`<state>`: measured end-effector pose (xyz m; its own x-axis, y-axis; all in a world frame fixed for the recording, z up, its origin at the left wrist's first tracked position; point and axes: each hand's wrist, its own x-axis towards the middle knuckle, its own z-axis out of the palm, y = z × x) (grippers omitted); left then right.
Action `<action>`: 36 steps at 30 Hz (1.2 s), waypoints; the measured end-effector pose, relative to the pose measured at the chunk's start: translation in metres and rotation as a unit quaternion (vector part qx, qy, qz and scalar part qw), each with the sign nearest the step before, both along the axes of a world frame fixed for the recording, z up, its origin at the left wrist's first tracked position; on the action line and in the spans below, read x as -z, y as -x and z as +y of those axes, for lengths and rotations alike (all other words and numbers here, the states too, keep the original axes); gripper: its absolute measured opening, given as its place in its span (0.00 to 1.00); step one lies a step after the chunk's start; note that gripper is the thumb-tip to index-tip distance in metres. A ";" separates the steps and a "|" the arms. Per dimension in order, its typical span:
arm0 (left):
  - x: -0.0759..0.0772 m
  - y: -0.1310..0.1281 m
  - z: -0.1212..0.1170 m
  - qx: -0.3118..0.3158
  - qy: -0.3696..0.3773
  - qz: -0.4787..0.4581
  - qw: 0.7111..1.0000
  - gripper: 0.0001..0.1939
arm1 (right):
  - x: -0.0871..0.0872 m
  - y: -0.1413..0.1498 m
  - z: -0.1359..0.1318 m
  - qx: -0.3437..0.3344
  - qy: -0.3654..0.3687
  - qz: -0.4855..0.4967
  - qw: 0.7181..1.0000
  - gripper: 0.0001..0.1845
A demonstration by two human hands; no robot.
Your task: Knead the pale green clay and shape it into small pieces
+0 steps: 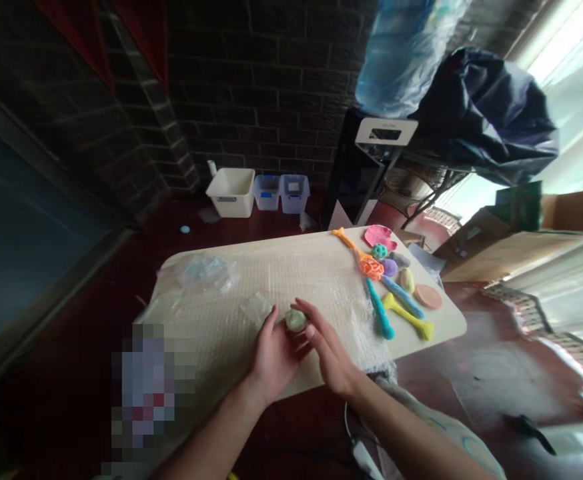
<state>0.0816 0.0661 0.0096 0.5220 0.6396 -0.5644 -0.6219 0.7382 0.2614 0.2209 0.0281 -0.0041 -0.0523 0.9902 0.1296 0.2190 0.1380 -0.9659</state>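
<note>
A small pale green ball (296, 321) sits between my two hands above the table's near middle. My left hand (277, 353) is turned palm up, its fingers curled under the ball. From the right, my right hand (327, 347) closes over the ball's side with bent fingers. Parts of the fingers under the ball are hidden. Just behind my hands lies a crumpled piece of clear plastic (255, 307). Bubble wrap (291, 273) covers much of the pale table (446, 325) beneath them.
At the table's right lie a yellow bone-shaped piece (407, 316), a teal stick (379, 310), a blue stick (402, 297), an orange piece (370, 267) and a pink dish (379, 236). Clear plastic bags (206, 272) lie left. Beyond stand a white bin (232, 193) and a water dispenser (354, 177).
</note>
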 end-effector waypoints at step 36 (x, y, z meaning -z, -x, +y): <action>-0.012 0.008 0.008 0.051 -0.021 0.132 0.990 0.23 | 0.011 0.005 0.002 0.046 -0.041 -0.031 0.998 0.22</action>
